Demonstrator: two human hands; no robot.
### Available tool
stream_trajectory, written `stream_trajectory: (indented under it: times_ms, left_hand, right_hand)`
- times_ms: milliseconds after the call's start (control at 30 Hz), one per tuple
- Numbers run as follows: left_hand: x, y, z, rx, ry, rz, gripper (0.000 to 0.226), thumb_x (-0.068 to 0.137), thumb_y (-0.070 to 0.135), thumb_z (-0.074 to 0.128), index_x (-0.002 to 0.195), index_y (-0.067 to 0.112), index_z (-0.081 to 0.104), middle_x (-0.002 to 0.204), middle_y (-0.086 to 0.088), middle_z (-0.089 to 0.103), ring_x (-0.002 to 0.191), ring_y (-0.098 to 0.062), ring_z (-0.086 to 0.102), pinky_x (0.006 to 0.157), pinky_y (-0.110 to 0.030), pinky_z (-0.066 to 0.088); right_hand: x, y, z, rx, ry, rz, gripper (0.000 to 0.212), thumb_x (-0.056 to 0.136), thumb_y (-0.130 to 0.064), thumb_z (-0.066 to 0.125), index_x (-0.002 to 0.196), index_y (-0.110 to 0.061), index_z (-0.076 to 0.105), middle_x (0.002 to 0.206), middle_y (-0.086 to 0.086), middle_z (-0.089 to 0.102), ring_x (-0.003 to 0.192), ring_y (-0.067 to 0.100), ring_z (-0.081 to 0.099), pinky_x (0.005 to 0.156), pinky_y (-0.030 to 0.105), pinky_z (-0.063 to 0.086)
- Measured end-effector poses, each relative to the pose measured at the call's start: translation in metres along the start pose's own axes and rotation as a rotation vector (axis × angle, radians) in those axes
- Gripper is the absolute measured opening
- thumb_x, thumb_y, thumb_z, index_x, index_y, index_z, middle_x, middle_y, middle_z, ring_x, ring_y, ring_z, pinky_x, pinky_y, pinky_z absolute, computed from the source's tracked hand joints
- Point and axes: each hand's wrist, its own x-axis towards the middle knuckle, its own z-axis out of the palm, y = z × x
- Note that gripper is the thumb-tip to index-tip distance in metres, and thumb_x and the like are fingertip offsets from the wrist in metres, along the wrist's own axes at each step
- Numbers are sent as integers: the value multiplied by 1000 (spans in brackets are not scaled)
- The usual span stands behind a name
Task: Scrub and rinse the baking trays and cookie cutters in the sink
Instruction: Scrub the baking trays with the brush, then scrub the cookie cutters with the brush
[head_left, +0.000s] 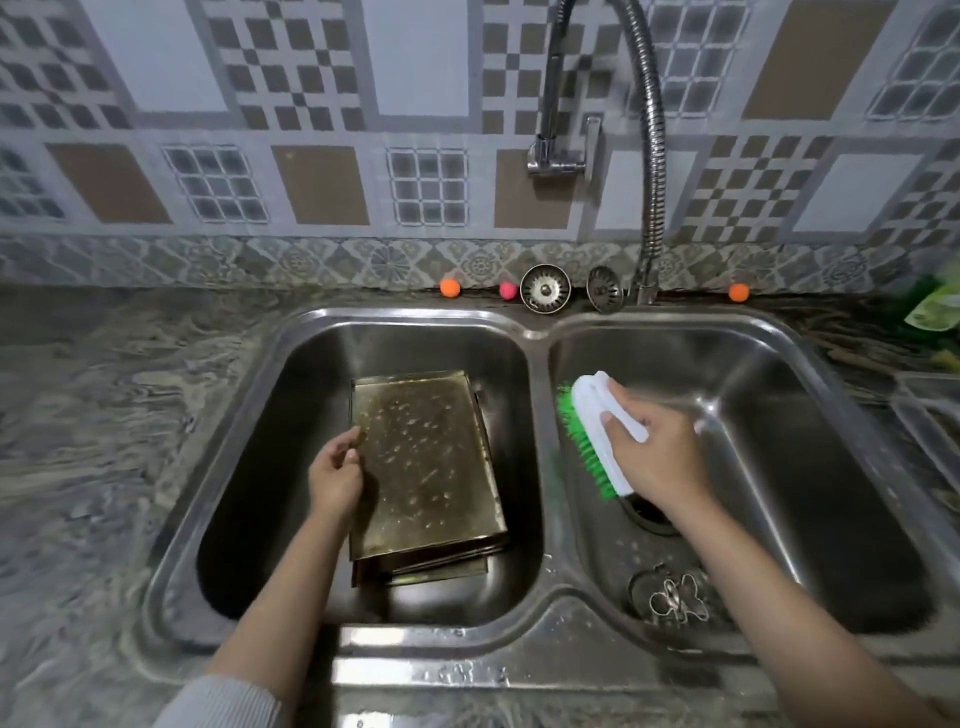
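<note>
Two trays (426, 457), one brush (597, 431), three balls (450, 287).
</note>
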Motion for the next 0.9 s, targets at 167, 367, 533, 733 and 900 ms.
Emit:
stream_trajectory:
  times_ms: [167, 367, 533, 733, 900]
  left_hand:
    - [25, -23, 6, 93, -36, -51, 34, 97, 1, 40, 126, 8, 58, 133, -11, 54, 125, -24, 48, 105, -29, 35]
    - [36, -44, 16, 162, -33, -120, 35, 93, -2, 43, 123, 9, 58, 127, -14, 59, 117, -29, 53, 94, -25, 38]
    - [28, -38, 21, 295, -81, -159, 29, 91, 11, 55, 120, 7, 58, 120, -17, 61, 113, -34, 54, 98, -36, 41]
    - [-13, 10, 59, 380, -41, 63, 35, 89, 25, 60, 122, 15, 55, 122, -11, 61, 125, -32, 44, 108, -33, 25]
    - [-102, 62, 120, 261, -148, 448, 34, 84, 27, 64, 115, 13, 62, 110, -5, 64, 110, -24, 54, 99, -30, 40]
  right_hand:
    - [-6, 0, 9, -18, 5, 38, 35, 89, -14, 60, 123, -24, 62, 128, -7, 59, 110, -5, 48, 84, 2, 33]
    - [-6, 5, 7, -9, 24, 35, 34, 89, -20, 62, 122, -29, 63, 126, -11, 60, 115, -2, 52, 88, 5, 38]
    - [-5, 6, -2, -31, 76, -9, 33, 88, -22, 64, 120, -26, 64, 123, -7, 63, 113, 0, 54, 89, 9, 37]
    - [-2, 15, -40, -29, 165, -60, 32, 85, -26, 67, 117, -30, 66, 118, -6, 66, 110, 2, 57, 87, 7, 37]
    - [-2, 33, -82, 30, 194, -123, 31, 85, -21, 67, 116, -24, 67, 118, -7, 66, 109, -5, 56, 91, 4, 38]
